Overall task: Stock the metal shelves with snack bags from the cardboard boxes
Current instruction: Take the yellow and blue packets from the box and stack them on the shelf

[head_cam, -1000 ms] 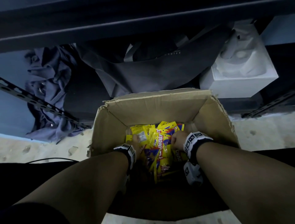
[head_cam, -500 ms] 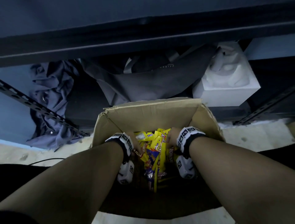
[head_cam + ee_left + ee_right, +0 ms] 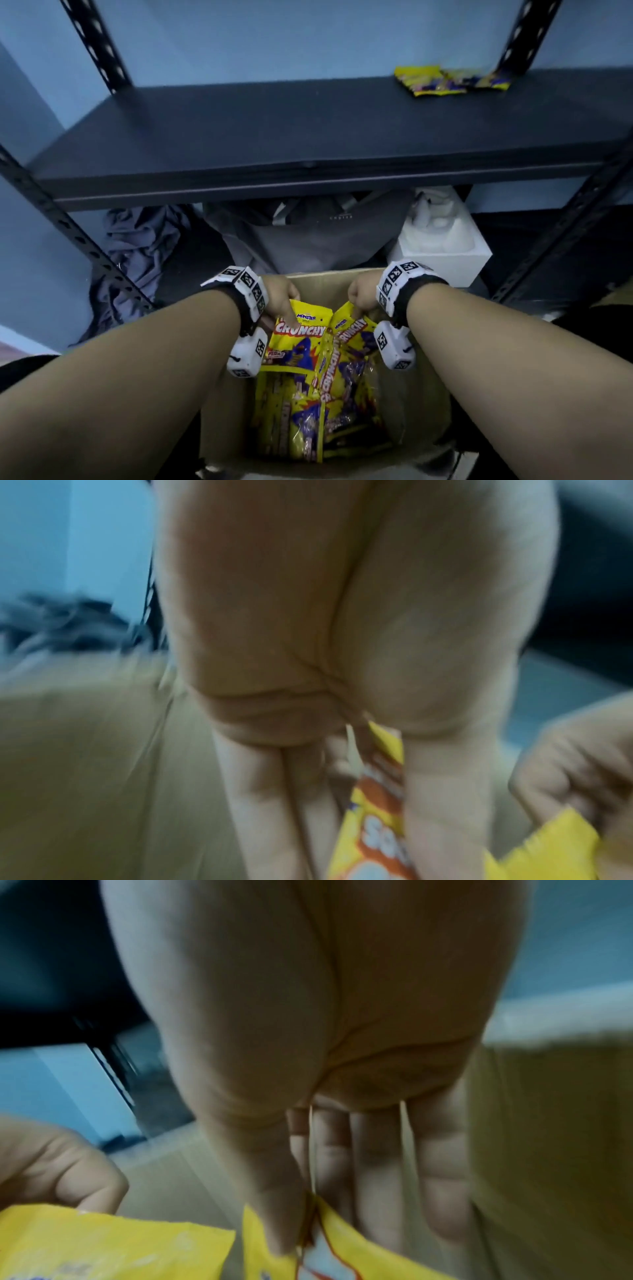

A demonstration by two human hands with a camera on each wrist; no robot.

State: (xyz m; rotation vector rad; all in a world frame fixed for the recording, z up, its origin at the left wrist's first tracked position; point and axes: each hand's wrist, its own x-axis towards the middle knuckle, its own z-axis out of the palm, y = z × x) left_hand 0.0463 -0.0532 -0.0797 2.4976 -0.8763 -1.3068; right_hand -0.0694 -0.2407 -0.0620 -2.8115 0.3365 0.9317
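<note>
My left hand [image 3: 282,296] pinches the top edge of a yellow "Crunchy" snack bag [image 3: 298,339], held above the open cardboard box [image 3: 424,411]. In the left wrist view that bag [image 3: 377,818] sits between thumb and fingers. My right hand [image 3: 361,296] pinches the top of a second yellow bag strip [image 3: 346,346] that hangs down into the box; the right wrist view shows that bag [image 3: 342,1245] under my thumb. More yellow bags [image 3: 308,421] lie in the box. The dark metal shelf [image 3: 274,137] spans above, with two yellow bags [image 3: 445,80] at its back right.
Perforated black uprights [image 3: 96,44] frame the shelf at left and right [image 3: 524,37]. Under the shelf lie a grey cloth [image 3: 137,253], a dark bag [image 3: 308,236] and a white foam box [image 3: 442,246]. A blue wall stands behind.
Both hands have risen out of the box, each lifting a yellow bag by its top. The head view has tilted up, bringing the shelf top into sight.
</note>
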